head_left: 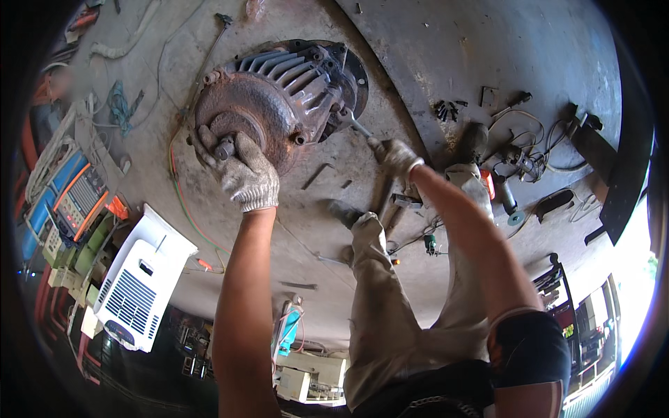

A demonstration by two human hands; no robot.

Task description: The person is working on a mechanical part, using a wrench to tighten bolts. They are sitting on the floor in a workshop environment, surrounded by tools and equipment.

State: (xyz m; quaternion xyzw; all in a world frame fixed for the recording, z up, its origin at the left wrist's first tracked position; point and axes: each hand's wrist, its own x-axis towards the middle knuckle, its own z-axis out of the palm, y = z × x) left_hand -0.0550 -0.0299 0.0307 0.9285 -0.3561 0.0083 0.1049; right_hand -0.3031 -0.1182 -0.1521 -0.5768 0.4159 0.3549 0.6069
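Note:
A rusty, finned, round-ended motor-like housing point(247, 101) lies on the concrete floor in front of me. My left hand point(251, 174), in a knitted glove, has its fingers closed around the short shaft end point(224, 148) at the housing's round face. In my gloved right hand point(398, 157) is a metal wrench point(359, 126). Its far end reaches the flange side of the housing, at or close to a bolt there; I cannot tell whether it is seated. The flange's dark rim point(361, 76) shows behind the housing.
Hex keys point(318, 175) lie just nearer than the housing. At right are loose black bolts point(444, 110), an angle grinder point(509, 198) and tangled cables. A white slatted appliance point(132, 296) stands at left, beside an orange-edged control box point(80, 200). A thin cable point(182, 198) crosses the floor.

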